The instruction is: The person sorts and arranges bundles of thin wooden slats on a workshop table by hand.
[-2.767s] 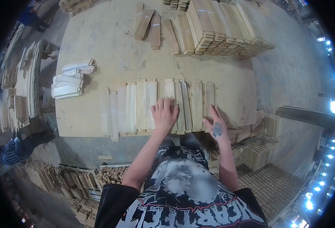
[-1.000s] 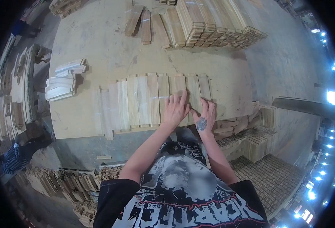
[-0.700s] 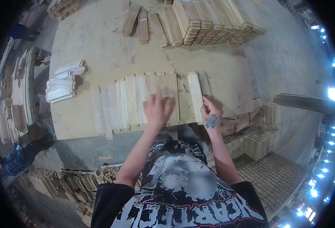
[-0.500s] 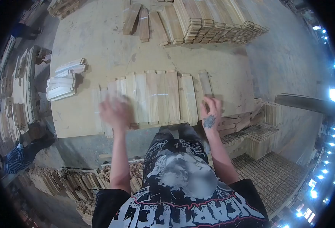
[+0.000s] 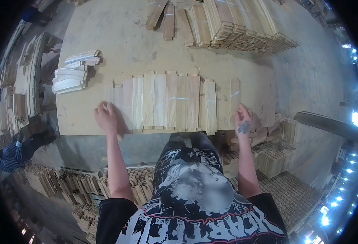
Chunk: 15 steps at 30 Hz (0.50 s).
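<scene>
Several thin wooden slats [image 5: 160, 99] lie side by side in a row along the table's near edge. At the row's left end is my left hand [image 5: 106, 118], fingers bent and apart, over or beside the leftmost slats; I see nothing held in it. A pale slat [image 5: 210, 106] lies just right of the main row. Farther right, my tattooed right hand [image 5: 243, 120] has its fingers at the lower end of a separate slat [image 5: 235, 92], which it grips or touches; the fingertips are partly hidden.
A big stack of slats [image 5: 244, 34] stands on the table [image 5: 122, 44] at the back right, with loose boards [image 5: 169, 22] beside it. A small pale pile [image 5: 70, 79] lies left. Slat stacks [image 5: 276, 158] are below right. Another person [image 5: 16, 154] is at far left.
My left hand has moved left from over the row to its left end. My right hand and the separate slat have shifted right, away from the row. The view has shifted slightly.
</scene>
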Tool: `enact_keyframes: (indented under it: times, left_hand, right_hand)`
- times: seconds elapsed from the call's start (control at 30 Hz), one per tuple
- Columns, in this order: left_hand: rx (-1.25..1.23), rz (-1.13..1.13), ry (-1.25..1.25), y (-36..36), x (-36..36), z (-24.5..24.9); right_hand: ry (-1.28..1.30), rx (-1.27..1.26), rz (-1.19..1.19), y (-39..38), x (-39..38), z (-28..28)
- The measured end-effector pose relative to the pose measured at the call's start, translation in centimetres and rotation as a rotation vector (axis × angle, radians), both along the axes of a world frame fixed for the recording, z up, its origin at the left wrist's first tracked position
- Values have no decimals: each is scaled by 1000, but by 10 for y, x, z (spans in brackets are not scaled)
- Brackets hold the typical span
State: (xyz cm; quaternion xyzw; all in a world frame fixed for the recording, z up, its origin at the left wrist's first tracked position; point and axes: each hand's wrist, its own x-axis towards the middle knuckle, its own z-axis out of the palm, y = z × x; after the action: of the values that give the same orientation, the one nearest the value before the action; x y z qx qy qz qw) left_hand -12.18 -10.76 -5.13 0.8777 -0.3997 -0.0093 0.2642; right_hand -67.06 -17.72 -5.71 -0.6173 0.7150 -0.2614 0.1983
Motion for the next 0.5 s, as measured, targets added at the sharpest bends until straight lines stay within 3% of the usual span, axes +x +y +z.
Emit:
enact_keyframes:
  times: [0.17, 0.5]
  left_hand:
    - [0, 9, -69, 0, -7, -4]
    - [-4, 16, -3, 10, -40, 0]
  right_hand:
    - [-161, 94, 79, 7, 27, 7]
    - [-208, 132, 158, 11, 43, 12]
